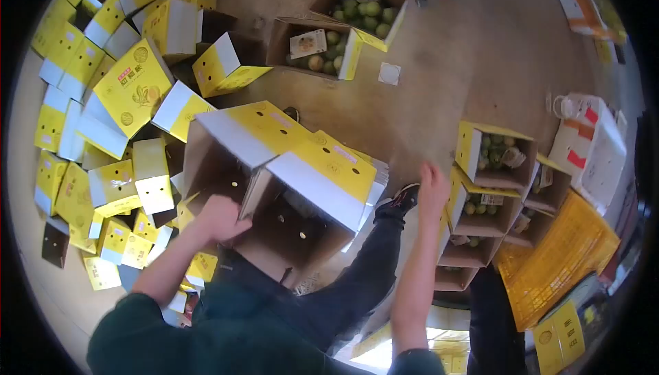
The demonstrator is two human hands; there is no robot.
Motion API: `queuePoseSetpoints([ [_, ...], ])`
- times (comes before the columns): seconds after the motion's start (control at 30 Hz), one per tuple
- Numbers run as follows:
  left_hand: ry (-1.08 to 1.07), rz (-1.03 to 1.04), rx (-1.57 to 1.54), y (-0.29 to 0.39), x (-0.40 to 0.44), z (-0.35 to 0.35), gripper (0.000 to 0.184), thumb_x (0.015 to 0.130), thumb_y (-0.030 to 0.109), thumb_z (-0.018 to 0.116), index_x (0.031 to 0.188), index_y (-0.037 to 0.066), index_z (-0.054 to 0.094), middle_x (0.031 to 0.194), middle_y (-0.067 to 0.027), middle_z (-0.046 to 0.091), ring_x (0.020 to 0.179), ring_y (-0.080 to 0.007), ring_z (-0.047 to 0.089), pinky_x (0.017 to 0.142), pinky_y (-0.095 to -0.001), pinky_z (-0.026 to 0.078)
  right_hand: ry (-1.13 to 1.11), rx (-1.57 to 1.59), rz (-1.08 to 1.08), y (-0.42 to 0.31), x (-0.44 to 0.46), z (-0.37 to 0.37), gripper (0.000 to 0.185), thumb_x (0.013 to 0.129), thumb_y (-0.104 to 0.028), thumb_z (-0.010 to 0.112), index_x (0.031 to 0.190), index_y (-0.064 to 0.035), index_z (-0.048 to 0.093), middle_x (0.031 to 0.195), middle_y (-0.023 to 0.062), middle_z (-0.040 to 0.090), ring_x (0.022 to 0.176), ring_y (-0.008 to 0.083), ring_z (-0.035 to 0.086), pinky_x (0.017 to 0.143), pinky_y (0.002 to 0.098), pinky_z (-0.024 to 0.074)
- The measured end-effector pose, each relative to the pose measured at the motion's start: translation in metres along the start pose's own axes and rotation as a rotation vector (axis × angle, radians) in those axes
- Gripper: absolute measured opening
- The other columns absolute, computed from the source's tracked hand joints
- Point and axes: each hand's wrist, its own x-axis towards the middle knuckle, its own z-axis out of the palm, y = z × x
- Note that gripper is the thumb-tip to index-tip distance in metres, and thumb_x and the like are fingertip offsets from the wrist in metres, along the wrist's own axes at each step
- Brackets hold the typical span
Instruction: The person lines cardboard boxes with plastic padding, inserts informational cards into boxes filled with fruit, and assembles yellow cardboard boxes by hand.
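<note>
Two empty yellow-and-white cartons stand side by side in front of my body: the left carton [264, 124] and the right carton [329, 165]. Their brown insides show, with small round holes in the walls. My left hand [221, 220] rests at the near edge of the left carton, fingers bent over its cardboard. To the right, my right hand [434, 184] hangs in the air with its fingers drawn together, above and beside a stack of open boxes holding green fruit [498, 148]. Whether something small is between those fingers is too unclear to tell.
A large heap of yellow-and-white cartons [134, 86] fills the left. Two boxes of green fruit [371, 14] stand on the floor ahead. At the right are an orange crate [559, 258] and a white foam box [583, 148]. My shoe [401, 200] is beside the cartons.
</note>
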Motion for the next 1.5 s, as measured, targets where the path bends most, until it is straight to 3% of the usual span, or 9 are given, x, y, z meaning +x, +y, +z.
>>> queuePoseSetpoints([
  [0.2, 0.14, -0.047, -0.153, -0.079, -0.033, 0.041, 0.036, 0.076, 0.043, 0.062, 0.076, 0.008, 0.071, 0.072, -0.0144, 0.066, 0.073, -0.0355, 0.064, 0.068, -0.0468, 0.051, 0.007, -0.089, -0.628, -0.172, 0.206, 0.161, 0.035, 0.09, -0.02, 0.059, 0.121, -0.0045, 0.057, 0.116, 0.0182, 0.061, 0.105, 0.0361, 0.058, 0.091, 0.0423, 0.0464],
  [0.27, 0.122, -0.081, -0.49, -0.103, -0.038, 0.047, 0.07, 0.067, 0.044, 0.071, 0.123, 0.004, 0.057, 0.122, -0.0242, 0.057, 0.113, -0.0435, 0.053, 0.095, -0.0513, 0.044, 0.041, -0.334, -0.669, -0.22, 0.25, 0.21, 0.047, 0.086, -0.03, 0.064, 0.124, -0.0026, 0.054, 0.115, 0.019, 0.061, 0.105, 0.0364, 0.058, 0.092, 0.0432, 0.0464],
  [0.37, 0.455, -0.062, -0.55, -0.13, -0.047, 0.048, 0.05, 0.066, 0.036, 0.072, 0.108, 0.01, 0.065, 0.104, -0.0149, 0.065, 0.094, -0.0378, 0.062, 0.081, -0.0513, 0.05, -0.104, -0.76, -0.592, -0.244, 0.306, 0.266, 0.066, 0.082, -0.05, 0.066, 0.125, -0.0025, 0.053, 0.11, 0.0181, 0.064, 0.101, 0.0353, 0.062, 0.088, 0.0457, 0.0491],
  [0.4, 0.133, -0.133, -0.609, -0.145, -0.051, 0.059, 0.072, 0.064, 0.035, 0.077, 0.126, 0.005, 0.054, 0.121, -0.0212, 0.058, 0.116, -0.0425, 0.052, 0.101, -0.0518, 0.04, -0.164, -0.926, -0.502, -0.253, 0.316, 0.278, 0.065, 0.08, -0.055, 0.065, 0.117, -0.0018, 0.059, 0.103, 0.0186, 0.067, 0.094, 0.0378, 0.064, 0.079, 0.0458, 0.0522],
  [0.57, 0.252, 0.025, -0.783, -0.186, -0.044, 0.093, 0.052, 0.078, 0.03, 0.068, 0.12, 0.002, 0.058, 0.12, -0.022, 0.059, 0.113, -0.0406, 0.055, 0.098, -0.0507, 0.041, -0.048, -0.957, -0.388, -0.223, 0.36, 0.335, 0.047, 0.082, -0.05, 0.066, 0.089, -0.0041, 0.072, 0.088, 0.0176, 0.07, 0.087, 0.0347, 0.068, 0.075, 0.0446, 0.0546],
  [0.77, 0.421, -0.277, -0.594, -0.19, -0.046, 0.116, 0.04, 0.086, 0.022, 0.057, 0.116, -0.004, 0.058, 0.115, -0.0233, 0.061, 0.108, -0.0407, 0.057, 0.098, -0.0473, 0.041, -0.202, -0.853, -0.343, -0.163, 0.279, 0.281, 0.023, 0.086, -0.02, 0.058, 0.09, -0.0031, 0.072, 0.091, 0.0187, 0.069, 0.089, 0.0337, 0.068, 0.077, 0.0452, 0.0551],
  [1.07, 0.389, -0.421, -1.17, -0.185, -0.019, 0.087, 0.048, 0.091, 0.03, 0.056, 0.12, -0.009, 0.051, 0.114, -0.0177, 0.06, 0.103, -0.0276, 0.056, 0.092, -0.0371, 0.043, 0.067, -0.469, 0.152, 0.018, 0.139, 0.165, 0.03, 0.08, -0.03, 0.066, 0.084, 0.0002, 0.069, 0.084, 0.023, 0.066, 0.083, 0.0406, 0.064, 0.076, 0.0486, 0.0509],
  [1.27, 0.38, -0.332, -0.91, -0.153, 0.014, 0.044, 0.045, 0.09, 0.022, 0.055, 0.123, -0.008, 0.048, 0.119, -0.0191, 0.057, 0.108, -0.0276, 0.054, 0.095, -0.0379, 0.042, 0.315, -0.227, 0.556, 0.111, 0.055, 0.107, 0.026, 0.078, -0.025, 0.065, 0.097, -0.0081, 0.07, 0.094, 0.018, 0.068, 0.091, 0.0373, 0.064, 0.078, 0.0473, 0.0503],
  [1.5, 0.463, -0.088, -0.332, -0.084, 0.066, 0.01, 0.038, 0.085, 0.038, 0.058, 0.099, 0.003, 0.068, 0.091, -0.0212, 0.068, 0.084, -0.0421, 0.063, 0.075, -0.0504, 0.05, 0.375, -0.478, 0.12, -0.001, 0.038, 0.049, 0.037, 0.081, 0.0, 0.051, 0.113, -0.0099, 0.065, 0.107, 0.0105, 0.068, 0.087, 0.028, 0.068, 0.078, 0.0383, 0.0535],
])
